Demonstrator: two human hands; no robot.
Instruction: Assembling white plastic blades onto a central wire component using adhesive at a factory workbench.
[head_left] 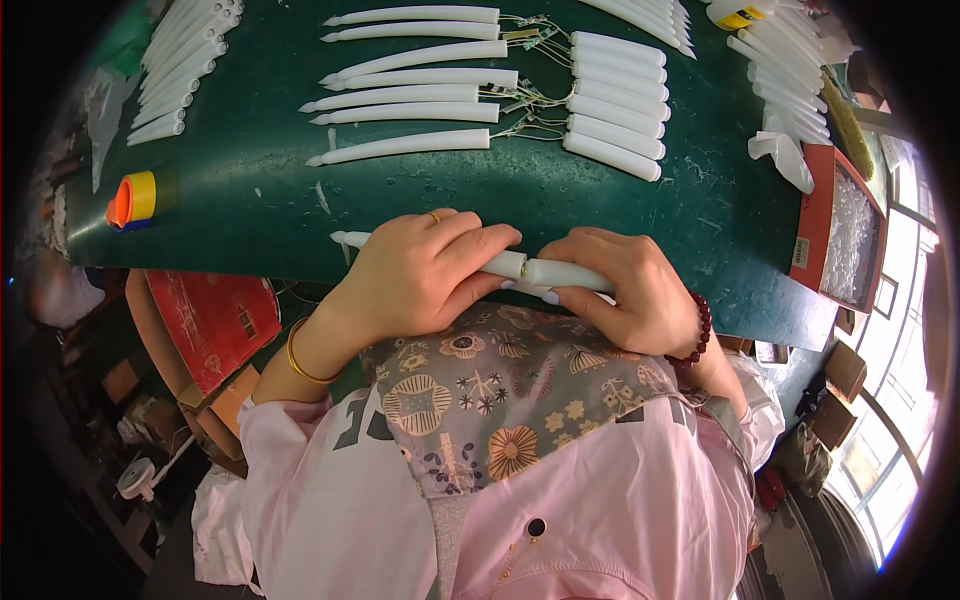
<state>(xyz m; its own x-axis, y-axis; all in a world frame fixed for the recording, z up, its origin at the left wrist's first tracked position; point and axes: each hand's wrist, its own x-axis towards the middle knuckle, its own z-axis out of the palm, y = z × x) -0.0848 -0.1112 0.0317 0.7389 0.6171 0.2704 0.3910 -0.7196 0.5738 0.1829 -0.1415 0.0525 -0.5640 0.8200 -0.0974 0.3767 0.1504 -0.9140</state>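
My left hand is closed around a white taper candle stick, an electric-looking one, whose pointed tip shows beyond the hand on the left. My right hand grips a shorter white tube. The two white pieces lie end to end in one line, with a narrow gap between them where a small yellowish bit shows. Both hands are at the near edge of the green table. Farther off, several white taper sticks lie in a row, joined by thin wires to short white tubes.
A roll of orange and yellow tape sits at the left. More white sticks are piled at far left and far right. At the right edge stands a red box of small white pieces. A red carton is below the table.
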